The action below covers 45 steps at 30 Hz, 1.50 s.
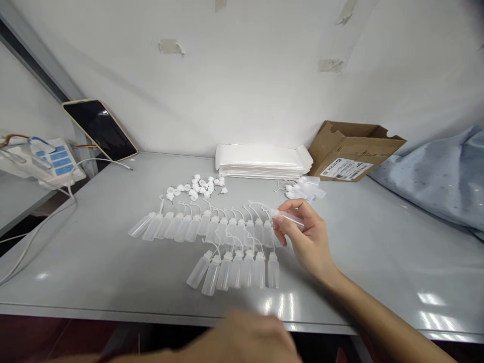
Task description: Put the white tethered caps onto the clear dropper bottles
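My right hand [304, 237] pinches a small translucent plastic bottle [293, 220] with a strap at its neck. It is above the right end of a row of similar bottles [187, 228], which lie side by side with thin white straps at their necks. A second, shorter row of bottles [236, 269] lies nearer the front edge. My left hand [253, 335] is low in the view, in front of the table edge, smeared by motion; its fingers cannot be made out. Behind the rows lies a loose pile of small white caps [198, 187], some with thin needle tips.
More bottles [302, 189] are heaped at the back right. Behind them are a stack of white padded sheets [260, 162] and an open cardboard box [351, 148]. A phone [100, 128] leans at the left, near a power strip [56, 161] and a white cable [34, 229]. Grey fabric [434, 176] lies at right.
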### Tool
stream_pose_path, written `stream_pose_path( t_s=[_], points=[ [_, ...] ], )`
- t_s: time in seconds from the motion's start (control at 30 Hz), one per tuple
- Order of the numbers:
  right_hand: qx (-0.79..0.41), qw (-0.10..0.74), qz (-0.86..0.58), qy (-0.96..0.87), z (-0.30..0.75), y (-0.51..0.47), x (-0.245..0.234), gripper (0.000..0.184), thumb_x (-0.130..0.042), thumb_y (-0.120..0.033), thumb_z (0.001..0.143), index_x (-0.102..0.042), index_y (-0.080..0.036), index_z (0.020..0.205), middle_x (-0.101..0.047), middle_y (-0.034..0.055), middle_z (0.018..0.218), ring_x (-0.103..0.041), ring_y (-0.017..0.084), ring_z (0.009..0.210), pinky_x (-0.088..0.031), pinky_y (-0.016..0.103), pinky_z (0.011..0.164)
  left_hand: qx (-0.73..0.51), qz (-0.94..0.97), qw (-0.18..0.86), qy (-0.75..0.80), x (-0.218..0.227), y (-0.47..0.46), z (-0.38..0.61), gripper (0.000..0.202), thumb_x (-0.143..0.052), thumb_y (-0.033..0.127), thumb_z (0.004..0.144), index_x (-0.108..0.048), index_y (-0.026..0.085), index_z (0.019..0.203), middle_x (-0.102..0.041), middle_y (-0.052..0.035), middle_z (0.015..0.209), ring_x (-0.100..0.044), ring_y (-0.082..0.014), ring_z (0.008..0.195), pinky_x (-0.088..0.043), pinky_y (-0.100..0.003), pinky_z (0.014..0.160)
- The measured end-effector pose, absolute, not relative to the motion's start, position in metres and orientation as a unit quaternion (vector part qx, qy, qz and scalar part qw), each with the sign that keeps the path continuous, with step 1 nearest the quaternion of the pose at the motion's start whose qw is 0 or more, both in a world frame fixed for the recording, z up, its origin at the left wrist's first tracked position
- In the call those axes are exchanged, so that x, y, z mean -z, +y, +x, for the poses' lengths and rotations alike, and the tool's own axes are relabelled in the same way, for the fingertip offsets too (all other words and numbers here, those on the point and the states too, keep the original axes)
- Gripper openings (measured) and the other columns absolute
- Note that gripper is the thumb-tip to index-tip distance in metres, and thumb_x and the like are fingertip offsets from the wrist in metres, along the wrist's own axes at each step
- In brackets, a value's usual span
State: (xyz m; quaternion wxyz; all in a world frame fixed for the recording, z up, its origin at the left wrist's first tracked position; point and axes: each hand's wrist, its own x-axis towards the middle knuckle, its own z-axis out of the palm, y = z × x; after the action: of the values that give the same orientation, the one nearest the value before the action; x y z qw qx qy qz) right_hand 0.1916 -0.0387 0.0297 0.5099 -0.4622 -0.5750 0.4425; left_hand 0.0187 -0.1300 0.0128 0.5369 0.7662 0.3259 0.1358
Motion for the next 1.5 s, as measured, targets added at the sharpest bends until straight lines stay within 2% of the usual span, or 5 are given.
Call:
stream_pose_path(
  t_s=[0.2,0.53,0.8,1.3,1.5],
  points=[
    [-0.390,0.546,-0.437,-0.598,0.189,-0.044,-0.023,0.009,-0.058,-0.021,0.085,-0.050,-0.023,0.088,-0.053,-0.0083,0.056,-0.047,0.008,0.045,-0.040,0.020,0.045,-0.413,0.493,0.661,0.386,-0.076,-0.042,0.017,0.012,-0.074,0.030,0.077,-0.066,0.021,0.077,-0.053,0.0047,0.073,-0.046,-0.0082,0.069,-0.039,-0.018,0.065],
    [-0.172,0.514,-0.331,-0.773,0.187,-0.043,-0.008,0.029,-0.055,-0.008,0.081,-0.049,-0.023,0.105,-0.061,0.0007,0.077,-0.060,0.013,0.060,-0.051,0.024,0.051,-0.391,0.331,0.769,0.383,-0.032,-0.037,0.020,0.019,-0.072,0.032,0.080,-0.065,0.015,0.078,-0.052,0.0033,0.067,-0.048,-0.0074,0.064,-0.041,-0.019,0.063],
    [-0.192,0.459,-0.282,-0.820,0.190,-0.046,-0.005,0.045,-0.054,-0.002,0.078,-0.044,-0.025,0.116,-0.062,0.0045,0.077,-0.062,0.020,0.069,-0.055,0.030,0.053,-0.335,0.439,0.742,0.380,-0.036,-0.033,0.005,0.009,-0.071,0.025,0.078,-0.071,0.017,0.082,-0.065,0.0030,0.061,-0.055,-0.0082,0.056,-0.047,-0.020,0.059],
    [-0.664,0.342,-0.380,-0.545,0.188,-0.053,-0.023,0.010,-0.047,-0.031,0.094,-0.042,-0.024,0.088,-0.036,-0.0108,0.054,-0.031,0.006,0.043,-0.030,0.018,0.041,-0.330,0.642,0.553,0.415,-0.043,-0.034,0.000,0.008,-0.065,0.023,0.081,-0.071,0.017,0.078,-0.064,0.0021,0.066,-0.060,-0.0095,0.058,-0.048,-0.018,0.056],
    [-0.320,0.365,-0.335,-0.807,0.192,-0.051,-0.007,0.024,-0.049,-0.011,0.087,-0.040,-0.027,0.103,-0.056,-0.0021,0.069,-0.050,0.012,0.050,-0.040,0.023,0.044,-0.232,0.552,0.651,0.467,-0.040,-0.033,0.000,0.018,-0.061,0.031,0.083,-0.065,0.016,0.075,-0.058,0.0048,0.051,-0.057,-0.0095,0.049,-0.046,-0.018,0.050]
  ],
)
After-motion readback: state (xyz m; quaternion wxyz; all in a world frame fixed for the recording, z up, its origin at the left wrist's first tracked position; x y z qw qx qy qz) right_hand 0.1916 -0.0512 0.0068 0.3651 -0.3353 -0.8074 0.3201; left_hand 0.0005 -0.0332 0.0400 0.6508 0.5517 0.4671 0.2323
